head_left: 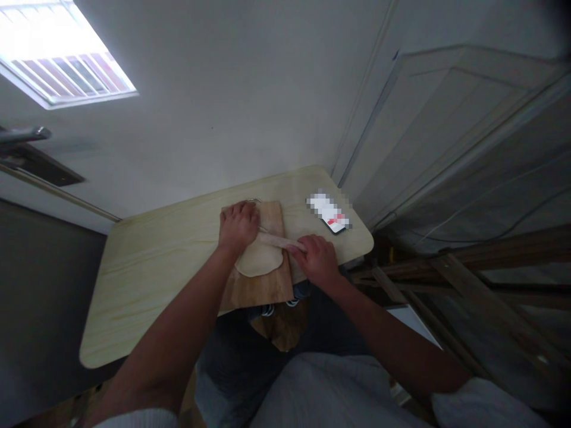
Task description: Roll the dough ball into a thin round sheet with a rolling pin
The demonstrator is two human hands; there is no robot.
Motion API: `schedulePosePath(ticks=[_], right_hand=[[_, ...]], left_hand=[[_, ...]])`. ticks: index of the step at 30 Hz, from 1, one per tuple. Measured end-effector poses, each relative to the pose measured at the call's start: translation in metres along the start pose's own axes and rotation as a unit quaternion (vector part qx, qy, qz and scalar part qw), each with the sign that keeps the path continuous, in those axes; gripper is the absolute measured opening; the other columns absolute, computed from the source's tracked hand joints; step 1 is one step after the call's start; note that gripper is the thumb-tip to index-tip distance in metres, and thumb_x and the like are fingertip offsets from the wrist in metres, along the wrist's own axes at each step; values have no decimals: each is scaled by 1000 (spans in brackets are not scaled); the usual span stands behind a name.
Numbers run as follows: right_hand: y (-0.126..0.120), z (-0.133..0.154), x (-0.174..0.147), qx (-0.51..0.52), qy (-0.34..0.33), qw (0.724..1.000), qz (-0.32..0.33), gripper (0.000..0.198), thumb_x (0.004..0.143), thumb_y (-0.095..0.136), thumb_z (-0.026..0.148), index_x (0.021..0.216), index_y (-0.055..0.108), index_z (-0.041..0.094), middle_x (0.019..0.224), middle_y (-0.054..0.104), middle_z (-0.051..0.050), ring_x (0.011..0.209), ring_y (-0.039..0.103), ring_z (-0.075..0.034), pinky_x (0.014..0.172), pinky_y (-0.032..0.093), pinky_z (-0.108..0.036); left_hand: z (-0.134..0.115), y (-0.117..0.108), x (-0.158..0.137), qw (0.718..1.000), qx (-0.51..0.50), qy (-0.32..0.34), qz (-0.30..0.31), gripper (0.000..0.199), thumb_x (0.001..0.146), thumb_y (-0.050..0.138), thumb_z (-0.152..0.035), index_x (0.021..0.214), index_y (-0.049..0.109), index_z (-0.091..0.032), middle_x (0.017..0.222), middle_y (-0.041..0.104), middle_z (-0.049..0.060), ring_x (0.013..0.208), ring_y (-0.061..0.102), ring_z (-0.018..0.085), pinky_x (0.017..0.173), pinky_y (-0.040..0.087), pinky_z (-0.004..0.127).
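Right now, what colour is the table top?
Pale yellowish wood grain; the table top shows best in the head view.

Pale, smooth wood-grain counter [169,267]; darker brown wooden board [263,285]; soft, matt dough [259,258]; smooth wooden rolling pin [279,240]; glossy phone [330,213].

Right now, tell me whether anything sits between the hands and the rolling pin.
Nothing visible does. The left hand and right hand rest directly on the rolling pin, over the dough.
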State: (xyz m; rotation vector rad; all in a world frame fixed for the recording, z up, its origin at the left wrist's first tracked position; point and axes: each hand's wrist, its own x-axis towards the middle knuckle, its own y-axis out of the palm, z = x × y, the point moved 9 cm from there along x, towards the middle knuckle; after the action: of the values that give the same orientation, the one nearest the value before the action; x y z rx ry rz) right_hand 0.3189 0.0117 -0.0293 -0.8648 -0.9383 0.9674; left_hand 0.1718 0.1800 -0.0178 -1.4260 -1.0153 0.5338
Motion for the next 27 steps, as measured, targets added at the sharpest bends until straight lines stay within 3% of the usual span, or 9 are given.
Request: schedulePosePath(ticks=[9, 15, 21, 27], right_hand=[[9, -27, 33, 10, 61, 998, 11, 43, 100, 48, 57, 96, 69, 20, 88, 72, -6, 86, 62, -21, 74, 32, -32], [12, -34, 53, -29, 83, 996, 23, 47, 104, 39, 50, 86, 70, 20, 82, 72, -7, 78, 62, -20, 68, 30, -31], [13, -29, 45, -61, 66, 995, 45, 53, 105, 34, 50, 80, 69, 19, 78, 72, -8, 72, 61, -19, 65, 26, -33], [12, -16, 20, -36, 36, 998, 40, 49, 104, 37, 52, 83, 66, 18, 82, 70, -7, 81, 60, -20, 68, 26, -32]], left_hand=[[-14, 3, 41, 999, 4, -19, 45, 45, 99, 33, -36, 138, 53, -24, 144, 55, 13, 131, 47, 35, 109, 34, 61], [-19, 13, 61, 999, -7, -20, 47, 44, 100, 34, -38, 136, 54, -24, 142, 56, 13, 131, 46, 34, 110, 34, 59], [-14, 12, 58, 999, -10, -34, 22, 42, 99, 36, -38, 132, 57, -23, 138, 58, 12, 128, 49, 33, 107, 37, 53], [-12, -5, 30, 999, -6, -31, 16, 42, 100, 32, -36, 129, 60, -23, 137, 60, 11, 124, 52, 32, 103, 40, 50]])
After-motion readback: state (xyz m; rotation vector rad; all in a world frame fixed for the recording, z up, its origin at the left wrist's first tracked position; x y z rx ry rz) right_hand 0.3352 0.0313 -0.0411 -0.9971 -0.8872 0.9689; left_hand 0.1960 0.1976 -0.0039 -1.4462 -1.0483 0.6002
